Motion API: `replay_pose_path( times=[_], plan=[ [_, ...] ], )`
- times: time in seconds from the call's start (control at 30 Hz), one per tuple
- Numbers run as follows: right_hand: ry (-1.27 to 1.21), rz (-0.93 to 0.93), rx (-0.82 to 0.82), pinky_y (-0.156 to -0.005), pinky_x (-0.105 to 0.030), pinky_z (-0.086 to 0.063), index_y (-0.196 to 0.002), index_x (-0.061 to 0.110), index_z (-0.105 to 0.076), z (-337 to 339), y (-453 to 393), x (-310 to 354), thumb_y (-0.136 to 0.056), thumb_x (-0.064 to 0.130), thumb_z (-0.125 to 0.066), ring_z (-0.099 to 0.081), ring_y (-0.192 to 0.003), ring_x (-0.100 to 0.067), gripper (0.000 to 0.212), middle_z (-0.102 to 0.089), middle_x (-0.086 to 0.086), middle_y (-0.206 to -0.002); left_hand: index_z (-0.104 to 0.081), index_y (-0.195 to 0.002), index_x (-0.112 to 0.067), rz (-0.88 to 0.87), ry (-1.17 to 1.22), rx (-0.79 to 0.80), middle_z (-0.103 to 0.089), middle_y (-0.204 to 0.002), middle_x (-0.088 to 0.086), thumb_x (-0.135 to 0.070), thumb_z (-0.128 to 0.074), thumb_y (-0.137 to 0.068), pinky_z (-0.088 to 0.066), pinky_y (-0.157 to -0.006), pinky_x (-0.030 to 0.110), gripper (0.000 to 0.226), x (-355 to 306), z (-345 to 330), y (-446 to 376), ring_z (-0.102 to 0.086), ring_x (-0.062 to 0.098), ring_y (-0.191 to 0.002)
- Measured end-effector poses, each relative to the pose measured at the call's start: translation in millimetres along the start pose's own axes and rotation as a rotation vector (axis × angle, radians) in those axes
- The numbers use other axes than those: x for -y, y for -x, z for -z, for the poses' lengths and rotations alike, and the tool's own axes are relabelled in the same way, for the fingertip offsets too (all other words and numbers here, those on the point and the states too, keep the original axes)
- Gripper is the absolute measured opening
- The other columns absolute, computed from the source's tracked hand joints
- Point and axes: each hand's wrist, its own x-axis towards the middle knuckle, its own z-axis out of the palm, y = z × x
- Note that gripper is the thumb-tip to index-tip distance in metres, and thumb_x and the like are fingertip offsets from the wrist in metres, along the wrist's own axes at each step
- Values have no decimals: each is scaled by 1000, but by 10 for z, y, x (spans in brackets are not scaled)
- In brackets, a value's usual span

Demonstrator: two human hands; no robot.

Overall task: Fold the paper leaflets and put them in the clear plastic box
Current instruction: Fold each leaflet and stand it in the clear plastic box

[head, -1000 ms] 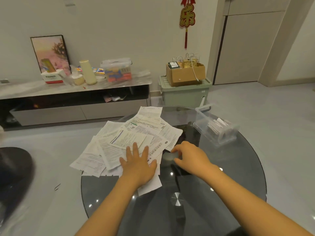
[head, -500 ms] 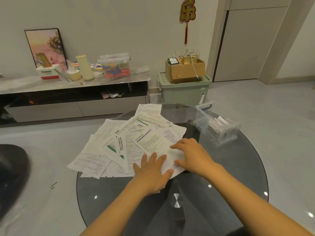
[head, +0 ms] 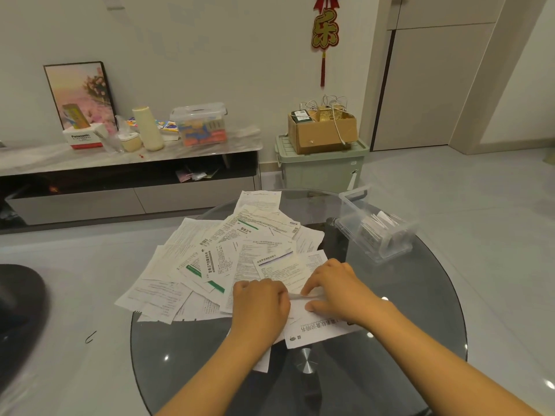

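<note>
Two hands work one leaflet (head: 315,328) at the glass table's (head: 405,340) six o'clock edge: left hand (head: 259,304) and right hand (head: 336,291), fingers curled, pinch its fold. Loose leaflets (head: 228,259) spread toward ten o'clock; the clear plastic box (head: 375,232) sits at two o'clock.

A spread pile of printed white paper leaflets (head: 228,259) lies on the left and middle of a round dark glass surface (head: 420,310), with a clear plastic box (head: 375,232) to its right near the far edge, folded papers inside it. At the pile's near side, a left hand (head: 259,304) and a right hand (head: 336,289) rest side by side on one white leaflet with large black lettering (head: 315,328). Behind the surface, a low cabinet stands left (head: 129,181) and a lidded storage bin (head: 321,166) right, a cardboard box (head: 324,127) on top.
</note>
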Motion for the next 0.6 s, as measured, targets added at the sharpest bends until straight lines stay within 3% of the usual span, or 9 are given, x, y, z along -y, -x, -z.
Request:
replay_pose_path(
  times=[0.13, 0.2, 0.27, 0.43, 0.6],
  plan=[
    [-177, -30, -40, -94, -29, -37, -93, 27, -67, 70, 34, -8, -86, 34, -58, -48, -105, -17, 14, -61, 5, -105, -56, -70, -25, 118, 344, -23, -58, -74, -11, -31, -51, -82, -31, -80, 27, 14, 11, 22, -12, -51, 13, -82],
    [-273, -35, 3, -80, -26, -42, -92, 25, -62, 124, 75, -2, -86, 30, -57, -52, -98, -15, 10, -61, 6, -100, -55, -71, -25, 195, 564, 86, -59, -72, -9, -32, -56, -78, -36, -67, 26, 10, 23, 33, -11, -53, 14, -79],
    [-330, -22, 25, -71, -22, -42, -89, 24, -57, 162, 106, 7, -87, 26, -56, -55, -88, -12, 4, -60, 7, -93, -58, -79, -20, 198, 601, 166, -62, -77, -5, -27, -61, -80, -40, -61, 23, 8, 42, 55, -11, -53, 11, -71],
    [-410, -94, 0, -62, -17, -38, -96, 25, -53, 147, 96, 6, -90, 29, -56, -48, -74, -2, 8, -51, 16, -84, -58, -90, -19, 208, 613, 167, -66, -92, -4, -26, -66, -82, -53, -78, 32, 13, 113, 16, -59, -62, 12, -85],
    [-348, -200, -12, -81, -31, -52, -128, 26, -39, 31, 49, 21, -86, 25, -61, -58, -88, -14, 47, -55, 6, -96, -44, -121, -24, 159, 530, 142, -57, -112, -6, -21, -66, -83, -48, -87, 28, 43, 148, -90, -60, -56, 12, -100]
  ],
)
